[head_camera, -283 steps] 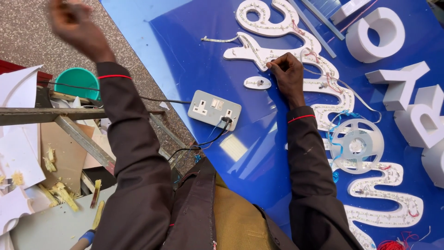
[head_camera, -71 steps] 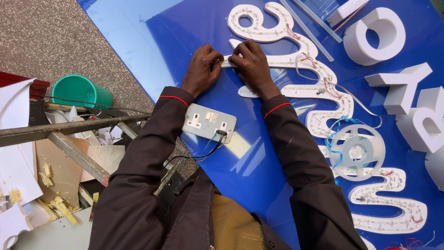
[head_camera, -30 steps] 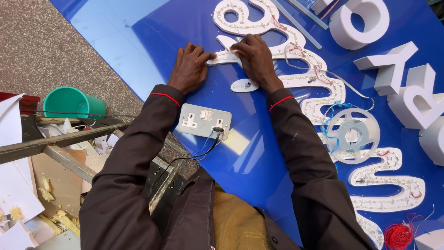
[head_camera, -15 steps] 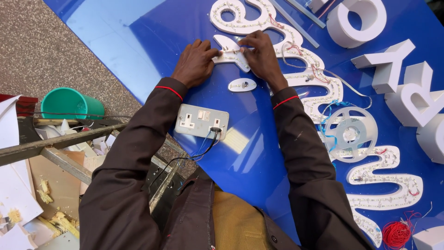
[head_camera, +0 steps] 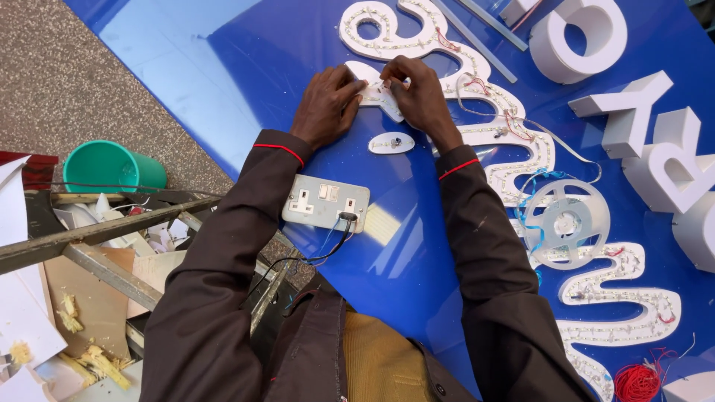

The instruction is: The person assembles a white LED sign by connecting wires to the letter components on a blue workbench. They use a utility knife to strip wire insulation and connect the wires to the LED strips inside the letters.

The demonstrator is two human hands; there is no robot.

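Both my hands rest on a small white flat letter piece (head_camera: 383, 97) lying on the blue sign panel (head_camera: 261, 67). My left hand (head_camera: 326, 104) presses its left end with fingers curled. My right hand (head_camera: 418, 93) grips its right end. Just below them lies a small white oval piece (head_camera: 392, 143). White script letter backs studded with small lights and thin wires (head_camera: 514, 149) curve away to the right of my hands.
A grey double wall socket (head_camera: 325, 203) with a black cable plugged in lies near my left forearm. A clear reel (head_camera: 566, 223), white block letters (head_camera: 655, 156), a red wire spool (head_camera: 637, 382), a green bucket (head_camera: 112, 165) and a metal frame (head_camera: 97, 238) surround the panel.
My left hand came down from raised in the air onto the panel. Both hands have closed in on the small white letter piece and shifted it slightly.
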